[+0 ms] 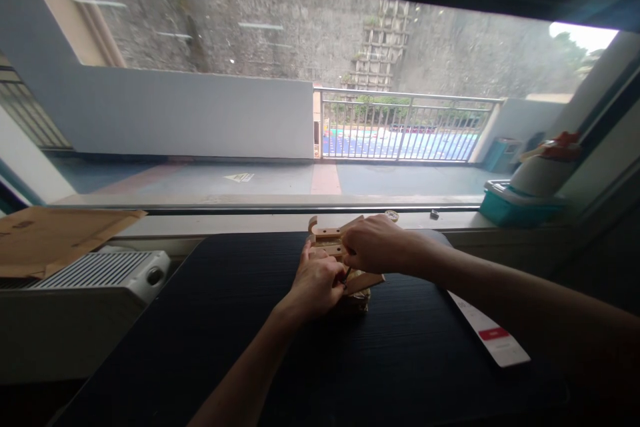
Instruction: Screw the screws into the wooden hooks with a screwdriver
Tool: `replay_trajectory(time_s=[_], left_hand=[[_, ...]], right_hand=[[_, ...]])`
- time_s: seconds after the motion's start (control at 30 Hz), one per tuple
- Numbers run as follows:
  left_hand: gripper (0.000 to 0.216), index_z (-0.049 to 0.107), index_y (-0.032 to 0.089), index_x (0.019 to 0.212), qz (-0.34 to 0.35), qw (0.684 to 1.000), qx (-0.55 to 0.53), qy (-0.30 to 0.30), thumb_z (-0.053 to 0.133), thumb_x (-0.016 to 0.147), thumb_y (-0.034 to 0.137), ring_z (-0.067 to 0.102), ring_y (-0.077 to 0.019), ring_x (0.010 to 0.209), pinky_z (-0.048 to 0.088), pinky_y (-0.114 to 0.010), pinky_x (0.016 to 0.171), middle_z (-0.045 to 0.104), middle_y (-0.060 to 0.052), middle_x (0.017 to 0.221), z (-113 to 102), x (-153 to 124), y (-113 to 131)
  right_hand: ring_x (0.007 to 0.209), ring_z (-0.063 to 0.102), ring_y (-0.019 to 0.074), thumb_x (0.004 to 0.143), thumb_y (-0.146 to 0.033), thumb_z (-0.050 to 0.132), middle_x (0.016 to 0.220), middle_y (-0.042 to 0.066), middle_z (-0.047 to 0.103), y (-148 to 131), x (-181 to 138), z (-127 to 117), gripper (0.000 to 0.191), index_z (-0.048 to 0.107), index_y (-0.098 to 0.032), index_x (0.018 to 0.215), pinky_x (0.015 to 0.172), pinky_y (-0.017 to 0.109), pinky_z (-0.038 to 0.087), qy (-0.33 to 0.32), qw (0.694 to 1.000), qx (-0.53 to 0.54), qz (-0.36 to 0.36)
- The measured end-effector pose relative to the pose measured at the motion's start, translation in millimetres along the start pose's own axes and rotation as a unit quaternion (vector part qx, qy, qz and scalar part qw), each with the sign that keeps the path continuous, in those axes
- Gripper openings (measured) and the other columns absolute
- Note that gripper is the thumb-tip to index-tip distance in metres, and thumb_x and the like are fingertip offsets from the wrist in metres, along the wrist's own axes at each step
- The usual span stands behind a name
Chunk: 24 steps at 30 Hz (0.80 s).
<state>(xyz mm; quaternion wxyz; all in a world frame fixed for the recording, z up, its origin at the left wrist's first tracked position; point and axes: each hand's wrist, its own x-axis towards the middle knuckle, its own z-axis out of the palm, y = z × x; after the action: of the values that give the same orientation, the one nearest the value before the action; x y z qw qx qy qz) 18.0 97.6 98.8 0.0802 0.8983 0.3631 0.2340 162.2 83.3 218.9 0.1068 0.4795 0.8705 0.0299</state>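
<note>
A small light-wood assembly (327,233) with round holes and a hooked end sits near the far edge of the black table (225,333). My left hand (317,279) is closed round its near left side, index finger stretched along the wood and thumb bent in. My right hand (373,241) makes a fist above the right side, with a thin dark tool (347,273) pointing down from it towards the left fingertips. The tool's kind and tip are hidden. Below the hands, a flat wooden strip (373,281) lies over a crumpled, wrapped-looking bundle (363,300).
A white and red printed card (493,333) lies at the table's right. On the sill stand a tape roll (391,215), a small dark object (434,215) and a teal box (520,205). Brown cardboard (65,237) rests over a white radiator (105,270) at left.
</note>
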Motion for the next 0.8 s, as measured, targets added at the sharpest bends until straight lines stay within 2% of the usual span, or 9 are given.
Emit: replay_trajectory(time_s=[0.17,0.33,0.53,0.8], left_hand=[[0.010,0.066,0.023,0.072,0.002,1.000,0.002,-0.007,0.058,0.078,0.023,0.056,-0.0228,0.098,0.010,-0.054,0.110,0.069,0.001,0.082,0.0,0.4,0.2],[0.013,0.067,0.024,0.071,0.014,1.000,-0.010,0.002,0.058,0.080,0.025,0.056,-0.0220,0.098,0.008,-0.053,0.110,0.069,0.003,0.085,-0.1,1.2,0.5],[0.013,0.067,0.023,0.067,-0.003,1.000,0.004,-0.017,0.059,0.078,0.023,0.057,-0.0222,0.095,0.011,-0.055,0.108,0.068,0.002,0.078,-0.4,1.4,0.8],[0.014,0.068,0.024,0.070,-0.013,0.999,0.013,-0.034,0.058,0.079,0.024,0.056,-0.0230,0.098,0.009,-0.055,0.109,0.070,0.001,0.079,-0.6,1.9,2.0]], right_hand=[[0.071,0.059,0.0167,0.086,-0.025,0.051,0.085,0.008,0.069,-0.5,0.9,2.7,0.021,0.068,-0.014,0.090,0.056,0.025,0.033,-0.002,1.000,-0.011,-0.004],[0.071,0.059,0.0149,0.086,-0.023,0.051,0.085,0.007,0.069,-3.6,0.5,-0.7,0.020,0.068,-0.013,0.085,0.055,0.024,0.032,-0.010,1.000,-0.014,-0.008],[0.067,0.057,0.0143,0.084,-0.019,0.052,0.080,0.007,0.068,-7.3,-1.4,-1.5,0.018,0.069,-0.013,0.081,0.053,0.025,0.029,-0.004,1.000,-0.022,-0.016],[0.065,0.056,0.0148,0.082,-0.019,0.052,0.077,0.007,0.068,-5.1,-1.2,-0.1,0.018,0.069,-0.013,0.083,0.052,0.025,0.028,-0.002,1.000,-0.023,-0.013]])
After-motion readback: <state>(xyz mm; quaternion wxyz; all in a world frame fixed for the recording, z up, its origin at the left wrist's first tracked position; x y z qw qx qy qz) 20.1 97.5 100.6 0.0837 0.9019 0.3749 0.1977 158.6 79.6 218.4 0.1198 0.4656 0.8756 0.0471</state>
